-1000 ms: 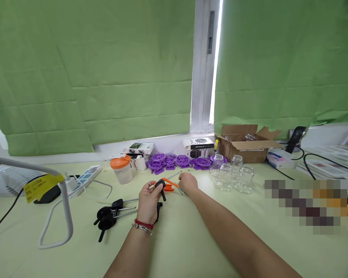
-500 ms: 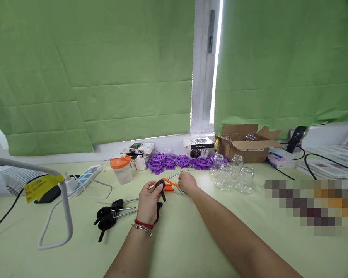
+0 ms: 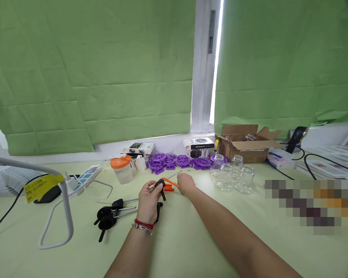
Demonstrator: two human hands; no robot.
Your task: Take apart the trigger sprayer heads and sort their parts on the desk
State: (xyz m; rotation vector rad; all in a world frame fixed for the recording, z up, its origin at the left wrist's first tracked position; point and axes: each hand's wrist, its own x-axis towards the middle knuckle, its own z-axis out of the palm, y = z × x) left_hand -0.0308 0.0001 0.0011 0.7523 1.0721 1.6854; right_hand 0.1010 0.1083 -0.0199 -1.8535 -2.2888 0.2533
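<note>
My left hand (image 3: pixel 149 197) pinches a black plastic part with a short peg (image 3: pixel 162 191) between thumb and fingers. From its top a bent orange piece (image 3: pixel 171 182) reaches right toward my right hand (image 3: pixel 186 183). That hand is closed by the orange piece's end, its fingertips turned away, so what they hold is hidden. Behind it a thin metal rod (image 3: pixel 176 173) slants up. Several orange pieces (image 3: pixel 168 188) lie between the hands. Under my left wrist another black part (image 3: pixel 159 210) is partly covered. Black knob-like parts with metal rods (image 3: pixel 106 219) rest to the left.
Purple plastic wheel-like pieces (image 3: pixel 162 161) line the back, beside small printed boxes (image 3: pixel 198 143). Clear jars (image 3: pixel 243 179) stand right, before an open cardboard box (image 3: pixel 249 150). Leftward are an orange-lidded cup (image 3: pixel 123 174), a power strip (image 3: pixel 88 175) and a grey bent tube (image 3: pixel 66 208).
My right hand has shifted slightly left, closer to the orange piece's end. The metal prongs seen below its fingers are now mostly covered. My left hand stays put with the black part.
</note>
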